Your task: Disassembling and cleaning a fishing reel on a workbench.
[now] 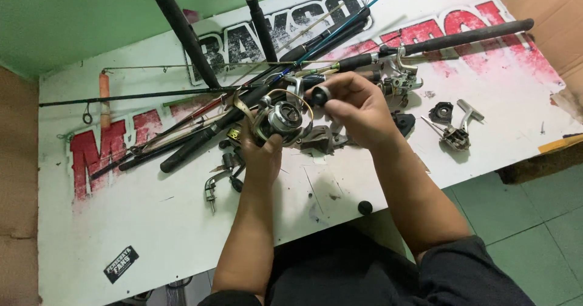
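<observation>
My left hand grips a silver and black fishing reel from below, holding it over the white table. Its thin wire bail curves over the spool. My right hand pinches a small black round knob just right of the reel's spool, close to it. Both hands hover above a heap of loose reel parts at the table's middle.
Several fishing rods lie fanned across the back of the table, one with a mounted reel. A crank handle, a reel frame with handle, a black cap and a small black ball lie about. Green tiled floor is at the right.
</observation>
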